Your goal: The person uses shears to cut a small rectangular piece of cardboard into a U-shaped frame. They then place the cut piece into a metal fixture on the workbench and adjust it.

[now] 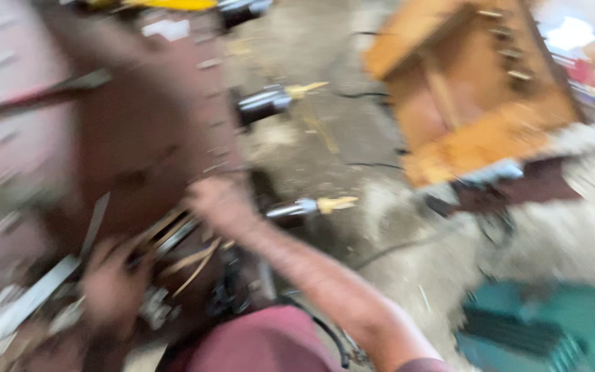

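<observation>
The view is heavily blurred by motion. My right hand [220,204] reaches forward to the edge of a dark reddish-brown metal machine [132,131], with thin pale sticks [186,256] lying just below it. My left hand [110,289] is lower left, over a clutter of metal parts [29,303] and strips. Whether either hand grips anything is lost in the blur. Two dark cylindrical handles with yellowish tips [280,98] [311,206] stick out from the machine's right side.
An orange-brown wooden box-like stand [473,89] is at the upper right on a dusty concrete floor [325,55]. A teal object [552,324] sits at the lower right. Black cables [387,251] trail over the floor. My maroon clothing [256,344] fills the bottom centre.
</observation>
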